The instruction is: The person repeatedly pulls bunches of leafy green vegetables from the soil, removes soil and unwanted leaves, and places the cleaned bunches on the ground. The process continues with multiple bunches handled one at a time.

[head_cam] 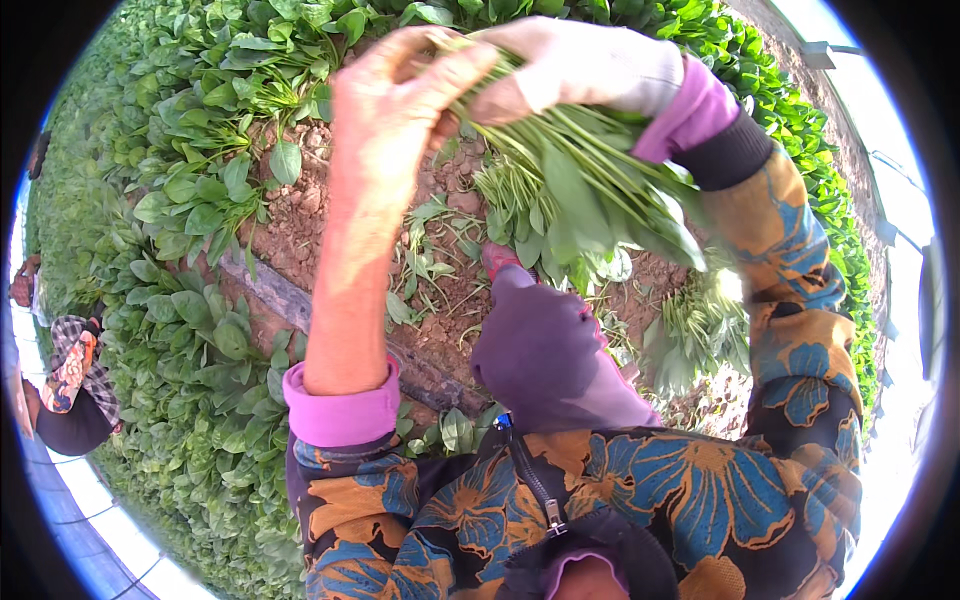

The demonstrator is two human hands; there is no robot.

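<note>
A bunch of spinach-like leafy greens (592, 172) is held at its stem end, with the leaves fanning out to the lower right. My right hand (547, 71), in a pale glove, is closed around the stems. At the cut or root end, my bare left hand (409, 82) has its fingers bent against the stems; whether it grips any of them cannot be told. Just below the held bunch, a pile of similar greens (517, 195) lies on the soil. Another heap of greens (694, 330) rests near my right forearm.
Dense rows of growing leafy plants (187, 322) fill the left side and the top. A dark strip (277, 296) crosses the reddish soil (442, 307), which bears loose leaves. Another person (75, 382) is at the far left edge. My bent knee (532, 352) is below the pile.
</note>
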